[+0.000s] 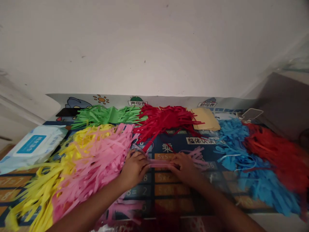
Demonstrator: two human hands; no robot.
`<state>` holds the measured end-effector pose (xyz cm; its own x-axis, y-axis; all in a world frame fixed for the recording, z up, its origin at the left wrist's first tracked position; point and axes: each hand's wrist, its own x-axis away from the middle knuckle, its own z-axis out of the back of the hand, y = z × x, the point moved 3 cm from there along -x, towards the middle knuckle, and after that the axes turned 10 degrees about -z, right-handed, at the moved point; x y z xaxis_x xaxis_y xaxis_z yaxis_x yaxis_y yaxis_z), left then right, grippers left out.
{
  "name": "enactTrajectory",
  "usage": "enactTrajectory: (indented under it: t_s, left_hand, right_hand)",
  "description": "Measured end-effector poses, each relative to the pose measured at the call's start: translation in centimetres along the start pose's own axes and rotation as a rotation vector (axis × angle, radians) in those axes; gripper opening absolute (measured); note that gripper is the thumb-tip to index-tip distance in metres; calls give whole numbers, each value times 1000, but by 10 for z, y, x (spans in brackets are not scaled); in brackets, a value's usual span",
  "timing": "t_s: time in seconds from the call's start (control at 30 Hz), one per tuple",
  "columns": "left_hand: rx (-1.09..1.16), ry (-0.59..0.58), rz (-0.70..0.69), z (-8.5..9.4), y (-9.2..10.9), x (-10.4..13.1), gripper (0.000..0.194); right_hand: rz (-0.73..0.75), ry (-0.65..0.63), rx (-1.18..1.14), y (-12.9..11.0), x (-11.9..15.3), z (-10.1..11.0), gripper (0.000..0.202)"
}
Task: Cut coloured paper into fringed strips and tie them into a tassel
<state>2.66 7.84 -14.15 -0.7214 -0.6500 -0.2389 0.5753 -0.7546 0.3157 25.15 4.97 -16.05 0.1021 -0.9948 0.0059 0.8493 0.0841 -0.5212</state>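
The left hand (135, 167) pinches one end of a pink strip bundle (159, 163); the right hand (185, 169) pinches the other end. The bundle runs taut between the two, its fringed end emerging beyond the right hand's fingers. Both hands are closed, neither spread, with a gap between them. Beneath them lies a printed mat (169, 190) bearing sums and Chinese characters.

Just beside the left hand, on its outer side, is a heap of pink strips (101, 154), overlapping yellow strips (43, 190) farther out. A blue and white wipes pack (32, 145) lies beyond the yellow. Ahead of the hands are green strips (108, 115) and dark red strips (169, 119), touching; tan sheets (206, 119) lie at the latter's right. Well out from the right hand are blue strips (263, 183) and, against their outer side, bright red strips (280, 154), blurred at the edge.
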Motion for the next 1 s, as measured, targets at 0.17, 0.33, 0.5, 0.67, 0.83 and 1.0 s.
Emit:
enactTrajectory:
  t_s: [0.17,0.33,0.5,0.67,0.83,1.0]
  left_hand:
    - [-75,-79,79,-11,-7,-11,27]
    - [-148,-74,92,-19,-10,-14,24]
    - [-182,-48,82,-22,-12,-13,24]
    - [-183,-25,69,-16,-10,-12,19]
    - [-281,44,-43,-3,1,-15,11]
    - [-395,-78,-360,-2,19,-16,10]
  right_hand:
    - [-132,69,96,-3,-9,-7,21]
    - [-123,85,138,-2,-11,-11,23]
    - [-89,135,160,-2,-10,-14,21]
    - [-95,179,188,5,-10,-6,25]
    - [15,368,324,-6,6,8,7]
    - [424,240,416,-21,16,-13,8]
